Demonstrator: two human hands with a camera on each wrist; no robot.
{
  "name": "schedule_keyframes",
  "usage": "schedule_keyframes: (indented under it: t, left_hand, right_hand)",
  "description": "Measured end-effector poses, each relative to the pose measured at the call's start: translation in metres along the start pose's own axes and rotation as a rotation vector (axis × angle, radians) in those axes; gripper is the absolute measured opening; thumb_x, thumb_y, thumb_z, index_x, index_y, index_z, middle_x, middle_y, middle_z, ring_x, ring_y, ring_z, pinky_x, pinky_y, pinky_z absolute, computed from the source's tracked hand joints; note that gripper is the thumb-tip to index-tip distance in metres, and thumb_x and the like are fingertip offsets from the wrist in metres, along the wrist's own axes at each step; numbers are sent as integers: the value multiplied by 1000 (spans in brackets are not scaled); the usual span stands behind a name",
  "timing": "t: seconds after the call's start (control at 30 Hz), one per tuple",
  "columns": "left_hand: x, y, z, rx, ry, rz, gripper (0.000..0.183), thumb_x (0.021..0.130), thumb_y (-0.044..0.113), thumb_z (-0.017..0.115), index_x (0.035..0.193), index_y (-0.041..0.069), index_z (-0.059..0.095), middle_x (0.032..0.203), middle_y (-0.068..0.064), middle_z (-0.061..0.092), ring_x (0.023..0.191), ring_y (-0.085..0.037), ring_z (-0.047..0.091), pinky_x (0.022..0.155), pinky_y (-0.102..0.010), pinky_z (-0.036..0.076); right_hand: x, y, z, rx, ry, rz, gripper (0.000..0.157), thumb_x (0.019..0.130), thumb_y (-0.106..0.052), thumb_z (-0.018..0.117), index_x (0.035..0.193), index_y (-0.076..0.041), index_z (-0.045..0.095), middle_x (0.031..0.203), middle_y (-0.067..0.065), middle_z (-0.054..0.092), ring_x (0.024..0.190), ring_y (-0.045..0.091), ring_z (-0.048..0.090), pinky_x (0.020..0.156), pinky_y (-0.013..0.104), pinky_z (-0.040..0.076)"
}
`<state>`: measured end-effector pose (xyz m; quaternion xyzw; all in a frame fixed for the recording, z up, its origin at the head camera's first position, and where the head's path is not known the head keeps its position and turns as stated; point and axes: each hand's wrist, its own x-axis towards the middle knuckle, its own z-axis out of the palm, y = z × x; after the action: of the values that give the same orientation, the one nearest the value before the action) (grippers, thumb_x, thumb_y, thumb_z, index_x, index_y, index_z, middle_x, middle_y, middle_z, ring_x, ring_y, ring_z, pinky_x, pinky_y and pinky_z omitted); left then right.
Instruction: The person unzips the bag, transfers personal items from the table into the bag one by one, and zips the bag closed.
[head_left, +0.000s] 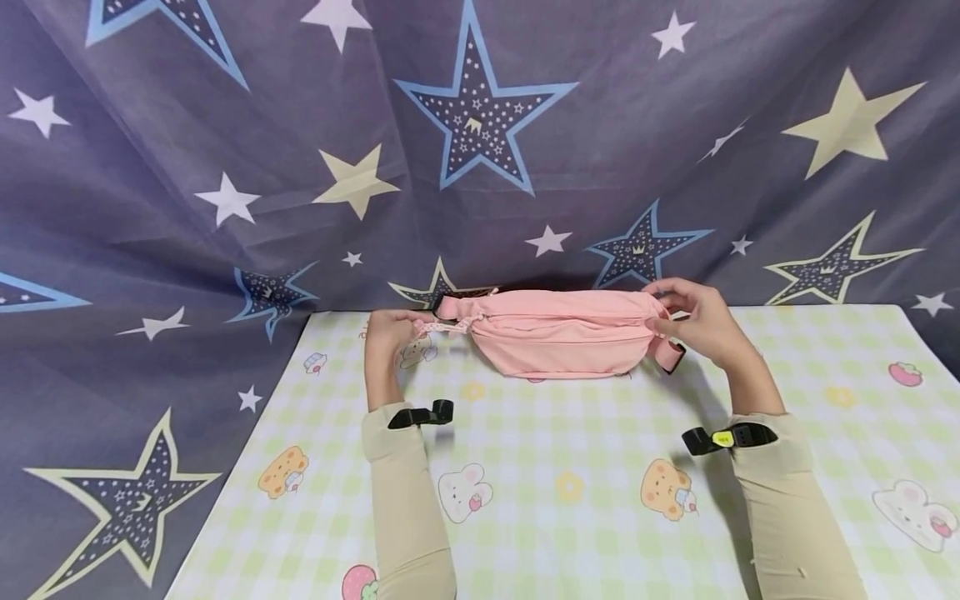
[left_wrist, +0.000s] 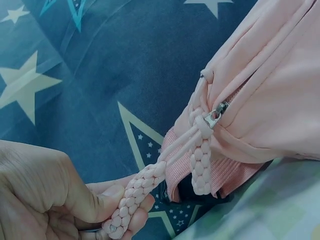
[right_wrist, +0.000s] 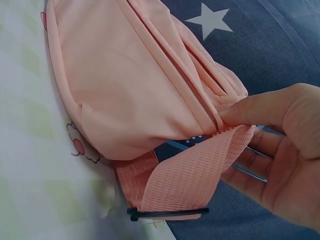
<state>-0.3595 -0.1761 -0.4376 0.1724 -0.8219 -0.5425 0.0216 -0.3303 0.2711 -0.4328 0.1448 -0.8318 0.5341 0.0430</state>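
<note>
A pink waist bag (head_left: 562, 337) rests near the back of the table, its zippers running along the top and front. My left hand (head_left: 393, 327) pinches a braided zipper pull (left_wrist: 137, 195) between thumb and fingers at the bag's left end. That cord is drawn out from the metal zipper slider (left_wrist: 212, 119); a second braided pull (left_wrist: 201, 167) hangs beside it. At the opposite end, my right hand (head_left: 701, 321) grips the bag's corner, thumb on the fabric near the zipper's end. Below it hangs a webbing strap (right_wrist: 185, 175) with a black buckle (right_wrist: 167, 214).
A checked tablecloth (head_left: 555, 533) with cartoon animals and fruit covers the table. Right behind the bag hangs a dark curtain (head_left: 495, 225) printed with stars. Black wrist bands (head_left: 420, 415) sit over both beige sleeves (head_left: 408, 508).
</note>
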Motion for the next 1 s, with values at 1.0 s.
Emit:
schedule_keyframes:
  t: [1.0]
  left_hand:
    - [0, 3, 19, -76, -475, 50, 39, 98, 5, 65, 134, -10, 60, 89, 6, 71, 89, -10, 67, 96, -37, 53]
  right_hand:
    - [-4, -5, -8, -60, -69, 80, 52, 91, -14, 78, 137, -2, 58, 103, -3, 71, 89, 0, 63, 73, 19, 55]
